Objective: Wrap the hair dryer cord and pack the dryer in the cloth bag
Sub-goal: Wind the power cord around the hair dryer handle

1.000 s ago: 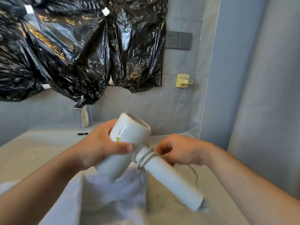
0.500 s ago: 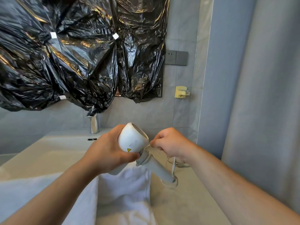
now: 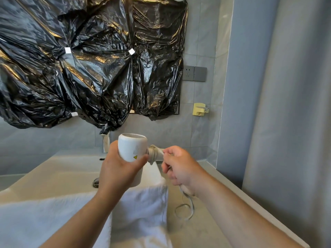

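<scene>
Head view, bathroom vanity seen from above the forearms.

1. Left hand (image 3: 118, 169): fingers and thumb curled round the barrel of the hair dryer (image 3: 132, 147) and holding it up over the basin. The thumb lies across the front, just beside a small yellow warning triangle.
2. Hair dryer: white, barrel upright with its open end facing up. The handle points right and is mostly hidden behind the right hand.
3. Cord (image 3: 154, 154): pale grey, several turns wound tight where handle meets barrel. A loose loop trails down onto the counter (image 3: 211, 228) below the right wrist.
4. Right hand (image 3: 180, 167): fingers curled, pinching a length of cord just beside the wound turns.
5. White cloth (image 3: 143, 204): soft and folded, lying on the near edge of the counter beneath both hands. Whether it is the bag cannot be told.
6. Basin (image 3: 59, 176): cream, set in the counter to the left, drain visible near the left wrist.
7. Tap (image 3: 107, 142): chrome, standing behind the dryer at the back of the basin.
8. Black plastic sheeting (image 3: 89, 65): crinkled, fixed with small white tape squares across the wall above the basin.
9. Socket plate (image 3: 194, 73): grey, on the tiled wall right of the sheeting.
10. Yellow holder (image 3: 199, 109): mounted on the wall below the socket plate.
11. Curtain (image 3: 295, 113): pale grey, hanging along the right side.
</scene>
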Demonstrator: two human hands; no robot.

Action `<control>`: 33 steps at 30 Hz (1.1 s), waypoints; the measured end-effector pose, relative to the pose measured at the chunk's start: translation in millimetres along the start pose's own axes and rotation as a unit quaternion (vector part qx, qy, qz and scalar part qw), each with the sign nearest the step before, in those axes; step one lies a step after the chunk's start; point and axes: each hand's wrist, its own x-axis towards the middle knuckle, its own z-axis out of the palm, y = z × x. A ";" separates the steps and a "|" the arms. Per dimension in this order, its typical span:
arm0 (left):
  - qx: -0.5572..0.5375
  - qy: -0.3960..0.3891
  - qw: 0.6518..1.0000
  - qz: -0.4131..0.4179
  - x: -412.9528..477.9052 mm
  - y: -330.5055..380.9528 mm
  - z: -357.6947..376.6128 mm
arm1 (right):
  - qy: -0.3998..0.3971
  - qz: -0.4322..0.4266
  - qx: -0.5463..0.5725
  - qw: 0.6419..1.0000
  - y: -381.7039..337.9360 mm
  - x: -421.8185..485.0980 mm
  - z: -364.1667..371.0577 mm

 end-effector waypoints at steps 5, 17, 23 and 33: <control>-0.100 -0.015 0.994 -0.047 -2.0 2.7 2.2 | 0.016 -0.064 0.041 0.997 5.4 -3.5 14.4; -0.225 -0.017 0.970 -0.088 -10.2 12.6 -6.3 | 0.011 -0.128 0.022 0.991 7.1 -17.7 20.9; -0.309 -0.020 0.931 -0.191 -10.2 19.4 -4.3 | 0.025 -0.143 0.057 0.988 22.6 -29.3 33.1; -0.321 -0.215 0.901 -0.198 2.7 8.4 -32.2 | -0.019 -0.103 -0.180 0.978 26.0 -17.5 1.3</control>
